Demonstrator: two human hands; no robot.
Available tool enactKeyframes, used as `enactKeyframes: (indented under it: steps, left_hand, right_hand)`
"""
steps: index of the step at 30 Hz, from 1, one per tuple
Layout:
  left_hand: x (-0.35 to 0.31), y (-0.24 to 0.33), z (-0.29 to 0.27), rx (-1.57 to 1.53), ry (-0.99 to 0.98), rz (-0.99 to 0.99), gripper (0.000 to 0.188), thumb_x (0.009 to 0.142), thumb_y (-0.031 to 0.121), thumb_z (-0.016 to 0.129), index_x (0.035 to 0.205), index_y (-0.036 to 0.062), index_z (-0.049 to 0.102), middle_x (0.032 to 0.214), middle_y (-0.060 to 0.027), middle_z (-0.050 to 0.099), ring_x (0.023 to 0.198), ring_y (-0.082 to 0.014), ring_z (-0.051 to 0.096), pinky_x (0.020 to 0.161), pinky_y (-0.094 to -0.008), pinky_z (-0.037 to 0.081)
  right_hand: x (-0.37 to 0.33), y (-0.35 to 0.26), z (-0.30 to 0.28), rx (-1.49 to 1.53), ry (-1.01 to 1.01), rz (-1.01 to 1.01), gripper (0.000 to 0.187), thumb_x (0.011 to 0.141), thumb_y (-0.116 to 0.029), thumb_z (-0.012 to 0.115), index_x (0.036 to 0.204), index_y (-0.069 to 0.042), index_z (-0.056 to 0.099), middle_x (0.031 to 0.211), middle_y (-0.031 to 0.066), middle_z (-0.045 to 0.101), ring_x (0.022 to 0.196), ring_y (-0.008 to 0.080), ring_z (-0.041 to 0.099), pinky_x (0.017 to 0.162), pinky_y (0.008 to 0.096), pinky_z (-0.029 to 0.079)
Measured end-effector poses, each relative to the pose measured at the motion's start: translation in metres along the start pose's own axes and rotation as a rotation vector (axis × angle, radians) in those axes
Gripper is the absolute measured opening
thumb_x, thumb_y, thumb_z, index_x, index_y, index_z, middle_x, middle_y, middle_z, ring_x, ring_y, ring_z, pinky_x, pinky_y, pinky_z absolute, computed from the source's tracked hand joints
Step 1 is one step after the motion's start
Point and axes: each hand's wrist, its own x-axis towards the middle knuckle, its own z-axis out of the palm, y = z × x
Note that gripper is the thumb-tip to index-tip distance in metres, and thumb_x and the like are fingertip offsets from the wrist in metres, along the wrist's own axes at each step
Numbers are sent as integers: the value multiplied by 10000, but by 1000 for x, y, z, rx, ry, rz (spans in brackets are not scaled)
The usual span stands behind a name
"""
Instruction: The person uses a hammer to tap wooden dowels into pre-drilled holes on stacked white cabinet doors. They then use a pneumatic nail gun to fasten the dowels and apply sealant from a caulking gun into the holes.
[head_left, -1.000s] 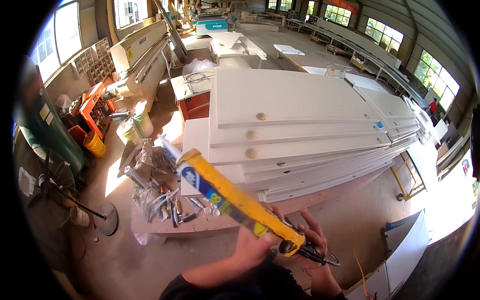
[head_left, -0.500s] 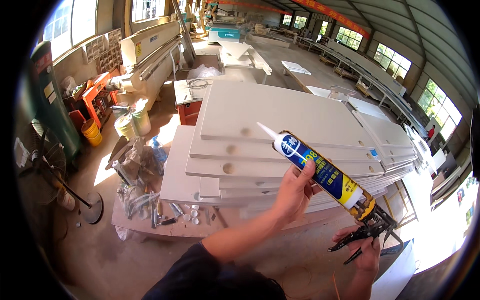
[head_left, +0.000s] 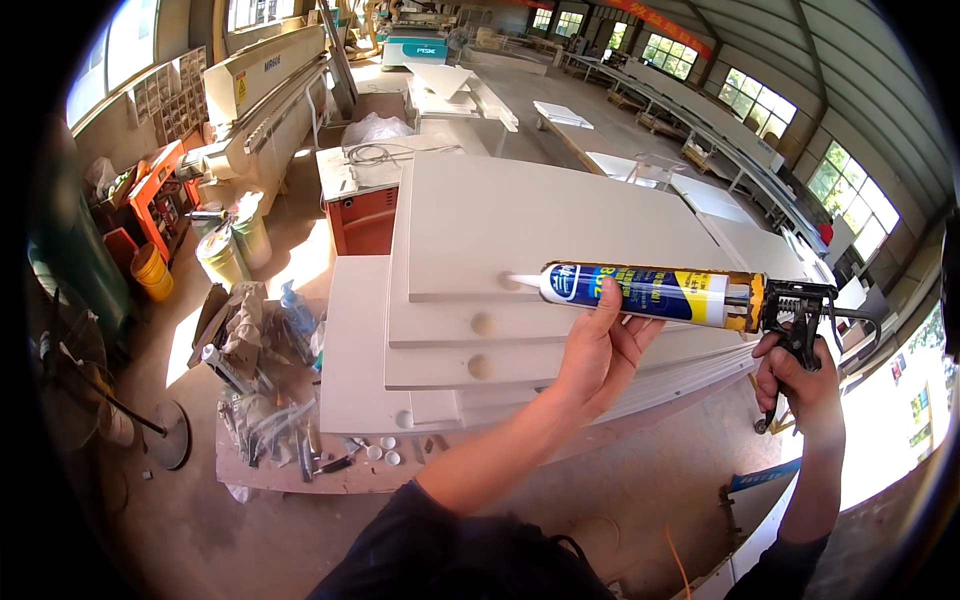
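Observation:
A caulking gun [head_left: 742, 302] loaded with a blue and yellow sealant cartridge [head_left: 650, 293] lies nearly level across the view, its white nozzle pointing left. My left hand [head_left: 607, 350] closes around the cartridge from below, thumb over its front. At the gun's rear, my right hand [head_left: 797, 378] grips the black handle and trigger. Behind the gun is a stack of pale panels [head_left: 560, 215] with round hollows along the near edges. In view, the nozzle tip overlaps the hollow of the top panel; whether it touches cannot be told.
Left of the stack, a low table [head_left: 320, 482] bears empty tubes, small white caps and a blue-tinted bottle [head_left: 298, 312]. Buckets, including a yellow bucket [head_left: 152, 272], stand on the floor farther left, near a fan base [head_left: 167, 436]. Behind the stack is a red cabinet [head_left: 362, 222].
The caulking gun has swung from a steep slant to nearly level, its nozzle lower and its rear higher. My right hand has risen and moved right. The view has shifted slightly.

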Motion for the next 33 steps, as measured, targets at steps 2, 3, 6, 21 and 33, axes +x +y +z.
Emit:
enactKeyframes:
  steps: [2, 3, 6, 21, 33]
  left_hand:
    - [-1, 1, 5, -34, -5, -13, 506, 1101, 429, 580, 1390, 21, 502, 1419, -123, 597, 1367, -256, 598, 1230, -435, 479]
    - [-1, 1, 7, -49, -4, -14, 507, 1102, 425, 580, 1394, 19, 499, 1424, -130, 594, 1368, -260, 598, 1229, -433, 480]
    - [-3, 2, 15, -91, 18, -4, 523, 1114, 412, 562, 1437, 14, 456, 1448, -147, 576, 1384, -282, 589, 1244, -446, 465]
    - [2, 17, 31, -230, 1, 16, 536, 1126, 386, 547, 1469, 3, 396, 1506, -178, 520, 1472, -358, 506, 1301, -493, 388]
    - [-67, 5, 49, -173, -61, -64, 481, 1131, 386, 546, 1470, 63, 436, 1465, -94, 567, 1421, -250, 551, 1251, -460, 437]
  right_hand:
    - [2, -2, -8, -12, 43, -13, 375, 985, -280, 752, 1083, 60, 625, 642, 89, 568, 539, 186, 570, 528, 333, 494]
    - [5, -5, -12, -15, 16, -1, 389, 977, -292, 763, 1077, 58, 623, 638, 88, 563, 533, 187, 566, 524, 331, 492]
    - [13, -26, -15, -48, -55, 14, 499, 932, -372, 817, 1073, 64, 619, 632, 88, 554, 518, 186, 556, 506, 329, 478]
    - [37, -82, -13, 134, -176, -7, 1003, 1070, -733, 156, 1237, 139, 622, 713, 267, 680, 484, 278, 635, 483, 332, 532]
    - [-25, -32, -45, -71, 40, -210, 755, 764, -305, 947, 1271, 27, 496, 622, 141, 619, 454, 221, 614, 405, 337, 522]
